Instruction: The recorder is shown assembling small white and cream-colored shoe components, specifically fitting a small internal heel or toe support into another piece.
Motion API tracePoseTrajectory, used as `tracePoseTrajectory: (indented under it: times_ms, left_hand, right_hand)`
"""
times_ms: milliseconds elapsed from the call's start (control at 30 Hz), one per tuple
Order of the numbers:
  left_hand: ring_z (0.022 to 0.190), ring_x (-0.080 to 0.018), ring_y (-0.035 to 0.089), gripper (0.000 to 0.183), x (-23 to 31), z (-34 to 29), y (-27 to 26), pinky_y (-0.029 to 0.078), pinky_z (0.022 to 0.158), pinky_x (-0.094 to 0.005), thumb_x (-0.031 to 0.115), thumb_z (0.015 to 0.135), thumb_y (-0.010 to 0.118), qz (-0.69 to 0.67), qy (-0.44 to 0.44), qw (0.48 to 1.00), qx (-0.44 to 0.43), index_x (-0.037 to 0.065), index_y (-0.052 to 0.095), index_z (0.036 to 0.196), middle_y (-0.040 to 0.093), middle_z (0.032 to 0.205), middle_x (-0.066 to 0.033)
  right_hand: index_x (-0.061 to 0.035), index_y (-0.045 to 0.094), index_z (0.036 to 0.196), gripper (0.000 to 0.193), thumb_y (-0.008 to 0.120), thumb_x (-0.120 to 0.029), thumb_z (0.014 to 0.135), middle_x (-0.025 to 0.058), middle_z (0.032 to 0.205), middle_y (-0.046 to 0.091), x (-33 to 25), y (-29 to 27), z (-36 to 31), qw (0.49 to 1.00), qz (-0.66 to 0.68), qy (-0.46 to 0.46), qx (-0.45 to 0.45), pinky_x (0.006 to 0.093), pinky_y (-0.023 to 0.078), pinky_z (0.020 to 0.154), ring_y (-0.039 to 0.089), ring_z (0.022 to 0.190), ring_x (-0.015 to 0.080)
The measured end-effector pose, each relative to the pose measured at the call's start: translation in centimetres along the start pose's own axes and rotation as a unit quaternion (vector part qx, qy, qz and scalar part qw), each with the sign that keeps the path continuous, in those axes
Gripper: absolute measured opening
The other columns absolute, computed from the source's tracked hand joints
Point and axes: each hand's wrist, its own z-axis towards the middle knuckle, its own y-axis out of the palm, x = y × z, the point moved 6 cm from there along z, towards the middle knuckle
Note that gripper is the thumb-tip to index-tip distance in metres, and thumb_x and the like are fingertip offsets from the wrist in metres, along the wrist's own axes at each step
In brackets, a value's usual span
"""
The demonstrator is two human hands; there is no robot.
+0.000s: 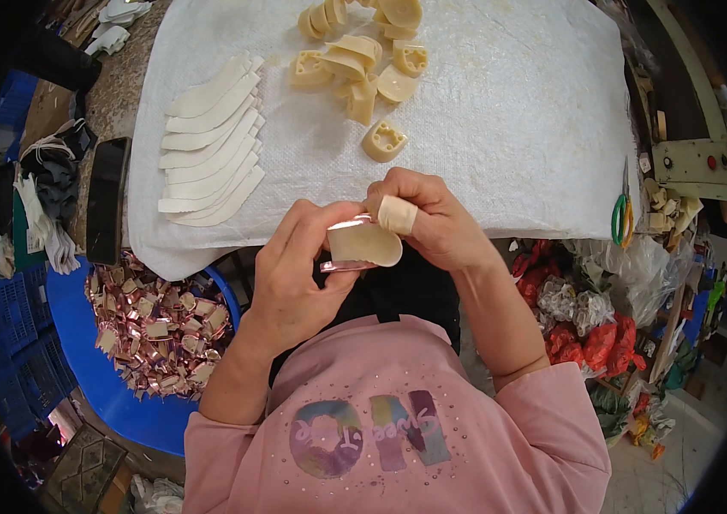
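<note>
1. Left hand [299, 265], at the frame's centre, clamped on a curved band [369, 246], shiny pink outside, beige inside
2. Right hand [434, 218], just right of centre, fingers curled at the band's upper edge; cannot tell whether they grip it
3. Beige wrap [398, 215] around one right digit
4. Upper left: overlapping white strips [209, 146] on a white sheet [518, 128]
5. Upper middle: beige blocks [383, 142] on the sheet
6. Lower left: blue basin [81, 321] full of pink-and-beige pieces [158, 330]
</note>
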Motion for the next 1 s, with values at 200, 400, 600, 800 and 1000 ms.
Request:
tracePoseTrajectory:
  times_ms: [200,400,600,800,1000]
  left_hand:
    - [0.064,-0.0113,0.051,0.047,0.3,0.0,0.6,0.043,0.056,-0.0236,-0.005,0.064,0.071,0.022,0.027,0.999,0.011,0.003,0.053,0.106,0.055,0.083,-0.0048]
    - [0.07,-0.0095,0.06,0.045,-0.4,-0.3,1.2,0.049,0.061,-0.0221,0.001,0.063,0.077,0.036,0.025,0.997,0.058,-0.001,0.048,0.097,0.061,0.082,-0.0081]
    - [0.071,-0.0107,0.062,0.046,0.0,-0.7,1.7,0.051,0.061,-0.0223,0.003,0.063,0.079,0.085,0.058,0.99,0.092,-0.004,0.046,0.094,0.062,0.082,-0.0114]
    - [0.071,-0.0123,0.064,0.046,-0.4,-0.6,1.7,0.052,0.06,-0.0235,0.003,0.062,0.08,0.137,0.057,0.979,0.136,-0.004,0.046,0.092,0.062,0.08,-0.0123]
    - [0.062,-0.0194,0.062,0.044,0.0,-1.0,1.4,0.051,0.055,-0.0276,0.006,0.061,0.08,0.143,0.06,0.969,0.192,-0.004,0.049,0.09,0.059,0.074,-0.0123]
  right_hand:
    - [-0.0018,0.057,0.083,0.016,0.059,-0.018,0.086,0.0034,0.069,0.056,-2.4,0.9,-0.8,0.943,-0.281,-0.176,0.038,0.0274,0.044,0.053,0.055,0.064,0.009]
    - [-0.0008,0.058,0.087,0.017,0.053,-0.016,0.09,0.0024,0.07,0.059,-1.3,0.6,-1.1,0.977,-0.139,-0.109,0.116,0.0274,0.046,0.059,0.057,0.067,0.0132]
    - [-0.0005,0.059,0.101,0.021,0.047,-0.016,0.093,0.0062,0.085,0.061,-0.9,1.3,-1.4,0.981,-0.097,-0.163,0.049,0.0264,0.047,0.068,0.058,0.078,0.0148]
    - [-0.0008,0.058,0.109,0.026,0.044,-0.017,0.095,0.008,0.095,0.061,0.5,1.2,-1.1,0.968,-0.171,-0.136,0.124,0.0272,0.046,0.073,0.057,0.086,0.0151]
    - [0.0,0.054,0.114,0.028,0.041,-0.016,0.095,0.0095,0.103,0.06,2.2,2.8,-1.1,0.972,0.199,-0.104,0.071,0.0276,0.047,0.074,0.058,0.089,0.0149]
